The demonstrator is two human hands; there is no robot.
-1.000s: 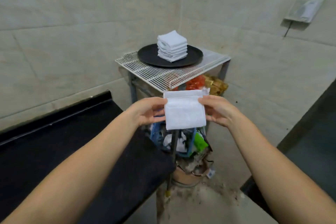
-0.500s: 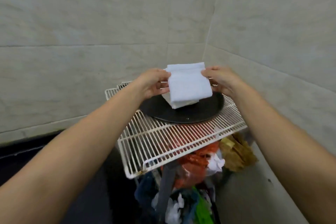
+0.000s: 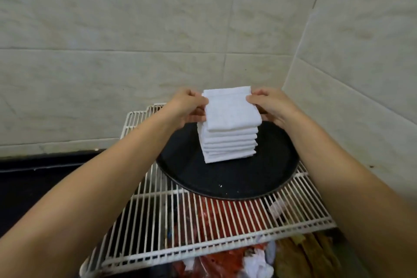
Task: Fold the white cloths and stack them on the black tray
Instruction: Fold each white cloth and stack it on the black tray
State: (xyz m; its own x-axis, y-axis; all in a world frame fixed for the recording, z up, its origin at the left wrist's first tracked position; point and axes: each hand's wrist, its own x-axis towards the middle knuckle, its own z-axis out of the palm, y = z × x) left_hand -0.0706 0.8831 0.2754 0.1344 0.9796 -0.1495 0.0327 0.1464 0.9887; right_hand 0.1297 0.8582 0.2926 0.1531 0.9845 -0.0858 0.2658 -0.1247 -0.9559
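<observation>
Now both hands on one folded cloth (image 3: 232, 110), pinched at its far corners: left hand (image 3: 187, 106) at 9 o'clock of it, right hand (image 3: 269, 105) at 3 o'clock, fingers curled, thumbs on top. Cloth lying on the stack (image 3: 228, 144) of folded cloths, near edge drooping over the front. Stack standing toward 12 o'clock on the round black tray (image 3: 228, 178). Tray resting on a white wire rack (image 3: 203, 225), against tiled walls (image 3: 135, 40). Red and white clutter (image 3: 225, 262) under the rack at 6 o'clock.

white wire rack (image 3: 225, 214) | red bag (image 3: 216, 262) beneath | tiled wall (image 3: 135, 29) behind
</observation>
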